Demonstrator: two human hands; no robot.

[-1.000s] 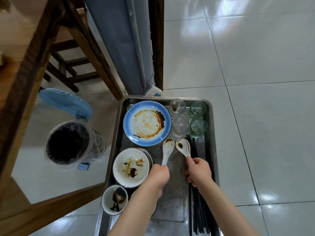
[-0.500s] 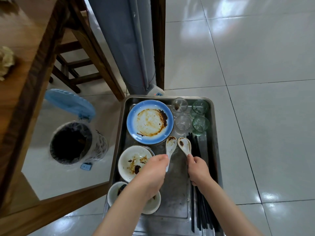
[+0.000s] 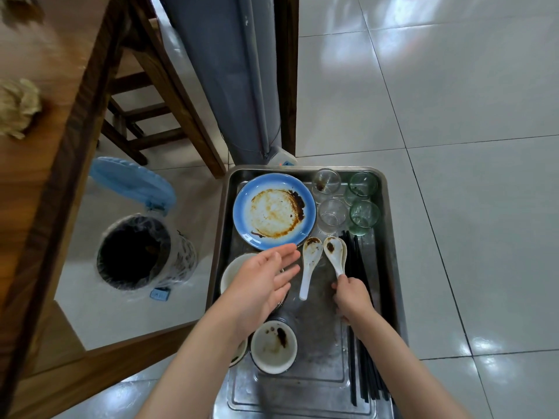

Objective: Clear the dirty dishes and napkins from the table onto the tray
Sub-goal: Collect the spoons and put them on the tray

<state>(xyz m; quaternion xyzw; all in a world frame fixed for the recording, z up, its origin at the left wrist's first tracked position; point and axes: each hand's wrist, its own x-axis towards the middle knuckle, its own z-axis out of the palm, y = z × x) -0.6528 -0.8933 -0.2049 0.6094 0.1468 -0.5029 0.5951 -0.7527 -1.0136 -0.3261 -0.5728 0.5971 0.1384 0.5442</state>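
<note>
A steel tray (image 3: pixel 390 267) holds a dirty blue plate (image 3: pixel 273 213), several glasses (image 3: pixel 332 214), white bowls (image 3: pixel 273 347) and black chopsticks (image 3: pixel 360 358). One white spoon (image 3: pixel 310 264) lies loose on the tray. My left hand (image 3: pixel 263 282) hovers just left of it with fingers straight, partly covering a white bowl (image 3: pixel 233 269). My right hand (image 3: pixel 352 297) pinches the handle of two stacked white spoons (image 3: pixel 334 255), whose bowls rest on the tray. A crumpled napkin (image 3: pixel 18 108) lies on the wooden table (image 3: pixel 54 146) at the left.
An open bin (image 3: pixel 136 252) with a blue lid (image 3: pixel 130 179) stands on the floor left of the tray. A wooden chair (image 3: pixel 145 125) and a grey column (image 3: pixel 236 71) rise behind the tray. Tiled floor (image 3: pixel 453 116) spreads to the right.
My left hand has let go of its spoon, which now lies on the tray, and has opened and drawn left. My right hand still holds its spoons, now lowered onto the tray.
</note>
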